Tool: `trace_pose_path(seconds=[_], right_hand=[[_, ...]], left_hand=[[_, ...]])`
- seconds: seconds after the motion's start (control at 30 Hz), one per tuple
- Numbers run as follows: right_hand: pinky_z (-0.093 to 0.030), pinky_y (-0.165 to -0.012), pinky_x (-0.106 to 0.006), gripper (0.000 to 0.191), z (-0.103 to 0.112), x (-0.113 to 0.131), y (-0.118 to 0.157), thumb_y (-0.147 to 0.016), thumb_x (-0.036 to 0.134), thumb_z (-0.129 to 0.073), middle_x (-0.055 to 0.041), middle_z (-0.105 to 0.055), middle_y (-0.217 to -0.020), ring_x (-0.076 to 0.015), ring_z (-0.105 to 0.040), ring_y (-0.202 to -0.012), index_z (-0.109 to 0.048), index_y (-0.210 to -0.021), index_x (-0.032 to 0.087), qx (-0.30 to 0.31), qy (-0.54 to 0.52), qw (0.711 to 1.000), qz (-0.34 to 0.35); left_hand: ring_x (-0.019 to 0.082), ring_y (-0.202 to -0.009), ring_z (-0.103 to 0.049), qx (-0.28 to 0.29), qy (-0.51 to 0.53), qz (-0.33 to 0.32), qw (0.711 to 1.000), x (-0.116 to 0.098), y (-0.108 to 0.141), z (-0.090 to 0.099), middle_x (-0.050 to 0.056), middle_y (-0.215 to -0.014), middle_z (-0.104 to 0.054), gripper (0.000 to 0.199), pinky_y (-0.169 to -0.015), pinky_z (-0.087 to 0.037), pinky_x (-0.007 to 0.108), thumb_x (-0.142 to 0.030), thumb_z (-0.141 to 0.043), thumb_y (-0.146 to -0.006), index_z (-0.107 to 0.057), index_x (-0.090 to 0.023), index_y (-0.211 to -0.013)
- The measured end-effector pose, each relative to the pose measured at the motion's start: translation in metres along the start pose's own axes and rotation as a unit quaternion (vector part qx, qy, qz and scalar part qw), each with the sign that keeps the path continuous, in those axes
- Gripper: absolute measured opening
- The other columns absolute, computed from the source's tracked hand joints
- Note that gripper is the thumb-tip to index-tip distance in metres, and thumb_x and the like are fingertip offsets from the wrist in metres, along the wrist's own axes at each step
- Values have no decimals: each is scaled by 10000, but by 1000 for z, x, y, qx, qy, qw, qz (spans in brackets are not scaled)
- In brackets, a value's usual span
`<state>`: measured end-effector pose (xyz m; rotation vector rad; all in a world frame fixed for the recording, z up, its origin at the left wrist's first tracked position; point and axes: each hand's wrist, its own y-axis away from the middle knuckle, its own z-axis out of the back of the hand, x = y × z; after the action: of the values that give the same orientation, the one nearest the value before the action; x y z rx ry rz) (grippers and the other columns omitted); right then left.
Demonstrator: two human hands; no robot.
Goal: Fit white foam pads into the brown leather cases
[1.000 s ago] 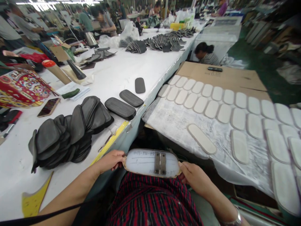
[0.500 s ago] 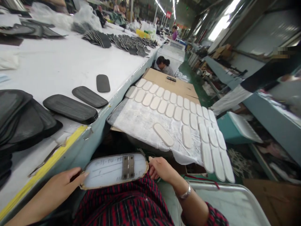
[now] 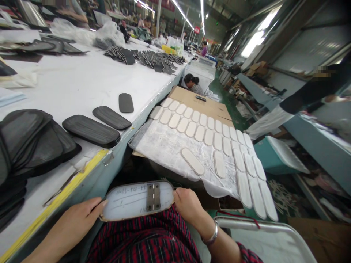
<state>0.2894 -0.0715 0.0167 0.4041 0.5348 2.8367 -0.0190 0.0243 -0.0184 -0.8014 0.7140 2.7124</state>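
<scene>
Over my lap lies a long oval white board (image 3: pixel 126 205) with handwriting, ruled lines and a ragged tan edge. A metal hinge (image 3: pixel 153 197) is fixed across it, right of its middle. My left hand (image 3: pixel 83 217) grips the board's left end, thumb on top and the fingers below hidden. At the opposite end, my right hand (image 3: pixel 188 204) is closed with thumb and finger pinching the rim. Whether a thin strip of material is also in that pinch, I cannot tell.
Pale oval pieces (image 3: pixel 192 160) lie in rows on a sheet-covered board (image 3: pixel 164 146) ahead. Black oval pads (image 3: pixel 90 129) and a dark stack (image 3: pixel 30 142) rest on the white table (image 3: pixel 90 80) at left. A metal-rimmed tray (image 3: pixel 263 223) is at right. People are farther off.
My right hand has closed more tightly on the board's right end; its thumb stuck up there before. The whole view has shifted slightly, with the table and pads appearing farther right and lower.
</scene>
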Motion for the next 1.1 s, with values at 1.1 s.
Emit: trace_pose_path(seconds=[1.1], right_hand=[[-372, -692, -256, 328, 4, -2, -43, -942, 277, -370, -52, -634, -798, -174, -585, -786, -604, -740, 168, -22, 24, 991, 132]], left_hand=[[181, -717, -549, 71, -68, -153, 983, -35, -39, 18, 34, -709, -601, 378, -664, -375, 262, -391, -377, -840, -630, -180, -656]])
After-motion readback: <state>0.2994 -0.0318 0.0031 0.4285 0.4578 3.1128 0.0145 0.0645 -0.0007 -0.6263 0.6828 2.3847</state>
